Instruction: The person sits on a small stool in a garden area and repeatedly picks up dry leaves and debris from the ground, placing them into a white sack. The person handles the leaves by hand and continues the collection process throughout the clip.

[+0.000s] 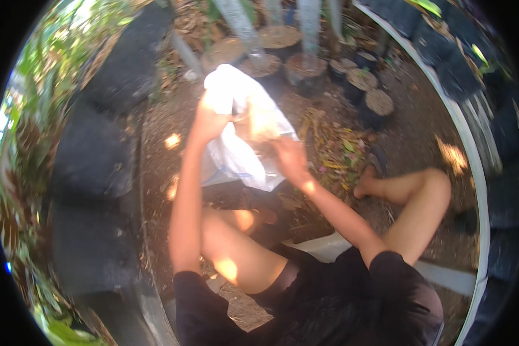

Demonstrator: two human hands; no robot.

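A white woven-looking sack (245, 158) hangs in front of me above the ground, its mouth spread so that a tan, sunlit inside shows. My left hand (210, 122) is closed on the sack's left edge, the thumb reaching toward the opening. On the lower right side, my right hand (290, 160) grips the rim of the same sack, with its fingertips partly hidden by the cloth and blurred. Strong sunlight washes out the upper part of the sack. Whether anything lies inside cannot be made out.
Black planting bags (95, 150) line the left side, and more stand beyond a pale curved edging (462, 130) on the right. Ahead are soil-filled black bags (308, 72), smaller ones (379, 104) and pale poles (310, 32). Fallen leaves (335, 147) lie near my right foot.
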